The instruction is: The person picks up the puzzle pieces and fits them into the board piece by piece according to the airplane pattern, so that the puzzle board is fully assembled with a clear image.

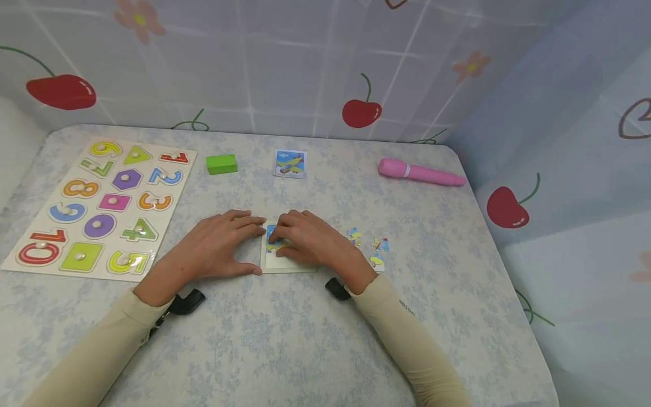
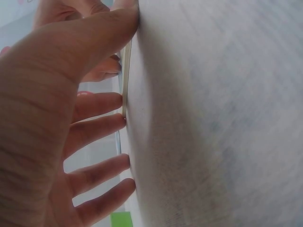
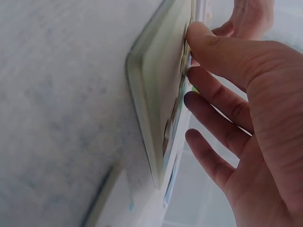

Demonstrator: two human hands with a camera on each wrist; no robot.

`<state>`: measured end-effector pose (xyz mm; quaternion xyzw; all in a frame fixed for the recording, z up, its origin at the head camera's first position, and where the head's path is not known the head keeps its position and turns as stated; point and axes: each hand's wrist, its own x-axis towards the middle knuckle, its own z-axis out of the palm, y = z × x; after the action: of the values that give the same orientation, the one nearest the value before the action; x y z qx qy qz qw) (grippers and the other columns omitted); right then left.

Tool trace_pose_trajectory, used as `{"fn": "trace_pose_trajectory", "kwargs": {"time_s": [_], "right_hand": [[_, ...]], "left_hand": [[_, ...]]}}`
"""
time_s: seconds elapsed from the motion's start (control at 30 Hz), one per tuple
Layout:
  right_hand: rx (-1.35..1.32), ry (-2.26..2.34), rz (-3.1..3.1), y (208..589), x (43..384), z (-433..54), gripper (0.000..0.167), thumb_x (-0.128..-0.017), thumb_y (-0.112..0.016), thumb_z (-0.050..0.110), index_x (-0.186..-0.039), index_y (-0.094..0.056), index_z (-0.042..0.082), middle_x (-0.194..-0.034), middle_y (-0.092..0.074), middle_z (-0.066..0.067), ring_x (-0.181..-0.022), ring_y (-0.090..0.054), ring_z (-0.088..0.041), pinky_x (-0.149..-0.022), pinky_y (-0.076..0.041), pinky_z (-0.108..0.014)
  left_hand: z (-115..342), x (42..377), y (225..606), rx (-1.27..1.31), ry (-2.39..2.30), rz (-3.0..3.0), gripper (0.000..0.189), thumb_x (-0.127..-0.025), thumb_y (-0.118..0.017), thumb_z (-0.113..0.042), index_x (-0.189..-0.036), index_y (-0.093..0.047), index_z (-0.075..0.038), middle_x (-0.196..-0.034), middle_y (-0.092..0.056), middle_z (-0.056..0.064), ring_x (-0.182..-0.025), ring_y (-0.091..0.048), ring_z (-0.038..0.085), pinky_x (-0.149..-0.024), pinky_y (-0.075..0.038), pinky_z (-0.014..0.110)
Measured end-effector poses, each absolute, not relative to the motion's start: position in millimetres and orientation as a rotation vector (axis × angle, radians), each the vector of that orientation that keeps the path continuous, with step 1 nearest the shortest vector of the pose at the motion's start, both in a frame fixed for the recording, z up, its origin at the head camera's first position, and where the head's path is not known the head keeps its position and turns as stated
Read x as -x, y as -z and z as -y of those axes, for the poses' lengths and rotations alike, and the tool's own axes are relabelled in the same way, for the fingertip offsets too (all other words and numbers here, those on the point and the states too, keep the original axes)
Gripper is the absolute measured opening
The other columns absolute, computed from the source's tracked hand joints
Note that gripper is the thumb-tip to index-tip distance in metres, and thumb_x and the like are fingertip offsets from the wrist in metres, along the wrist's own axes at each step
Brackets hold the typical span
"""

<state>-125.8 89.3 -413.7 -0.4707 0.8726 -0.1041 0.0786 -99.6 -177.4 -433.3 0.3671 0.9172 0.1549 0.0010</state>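
A small, pale, square puzzle tray point(image 1: 291, 265) lies on the table, with blue and yellow jigsaw pieces point(image 1: 272, 233) in its left part. The left hand point(image 1: 216, 246) flanks its left side, fingers spread; in the left wrist view, fingertips point(image 2: 118, 120) meet the tray's thin edge. Over the tray, the right hand point(image 1: 310, 237) rests its thumb and fingertips on the pieces, and its palm hides much of the tray. In the right wrist view, thumb and index fingertips point(image 3: 193, 72) touch flat pieces along the tray's face. Several loose jigsaw pieces point(image 1: 376, 262) lie right of the right wrist.
Behind the tray lies a picture card point(image 1: 290, 164) with a yellow airplane. A green block point(image 1: 221, 164) sits to its left, a pink marker point(image 1: 421, 172) to its right. A number-and-shape peg board point(image 1: 168, 217) covers the table's left side. A curtain point(image 1: 285, 68) hangs behind.
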Motion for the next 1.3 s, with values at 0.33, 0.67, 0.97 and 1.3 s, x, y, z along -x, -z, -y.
{"fn": "trace_pose_trajectory", "kwargs": {"time_s": [0.33, 0.67, 0.97, 1.3], "right_hand": [[1.33, 0.424, -2.648, 413.3, 128.0, -106.3, 0.028, -0.099, -0.081, 0.028, -0.126, -0.079, 0.018, -0.119, -0.07, 0.003, -0.111, -0.064, -0.016, -0.101, -0.051, -0.036], [1.193, 0.469, -2.673, 409.5, 130.4, -129.6, 0.03, -0.1, -0.08, 0.026, -0.128, -0.076, 0.016, -0.121, -0.069, 0.002, -0.109, -0.064, -0.015, -0.095, -0.055, -0.034], [1.081, 0.511, -2.712, 410.1, 127.5, -154.9, 0.037, -0.098, -0.082, 0.027, -0.133, -0.075, 0.017, -0.126, -0.068, 0.0, -0.111, -0.065, -0.016, -0.095, -0.057, -0.037], [0.982, 0.516, -2.76, 407.8, 124.6, -178.4, 0.041, -0.097, -0.084, 0.027, -0.135, -0.074, 0.016, -0.127, -0.067, 0.001, -0.111, -0.064, -0.016, -0.095, -0.057, -0.038]], "left_hand": [[176.0, 97.4, 436.1, -1.171, -0.513, -2.884, 0.082, -0.081, -0.086, -0.069, -0.14, -0.072, -0.015, -0.155, -0.061, 0.003, -0.143, -0.055, 0.036, -0.102, -0.055, 0.059], [176.0, 96.7, 434.7, -1.152, -0.496, -2.886, 0.082, -0.081, -0.086, -0.07, -0.14, -0.072, -0.015, -0.155, -0.061, 0.003, -0.143, -0.054, 0.036, -0.102, -0.055, 0.059], [176.1, 96.2, 434.2, -1.147, -0.483, -2.893, 0.082, -0.08, -0.086, -0.069, -0.14, -0.072, -0.014, -0.155, -0.061, 0.004, -0.143, -0.054, 0.036, -0.101, -0.055, 0.059], [176.5, 98.1, 434.0, -1.156, -0.48, -2.889, 0.084, -0.079, -0.087, -0.069, -0.14, -0.071, -0.014, -0.156, -0.06, 0.004, -0.144, -0.054, 0.036, -0.103, -0.054, 0.058]]}}
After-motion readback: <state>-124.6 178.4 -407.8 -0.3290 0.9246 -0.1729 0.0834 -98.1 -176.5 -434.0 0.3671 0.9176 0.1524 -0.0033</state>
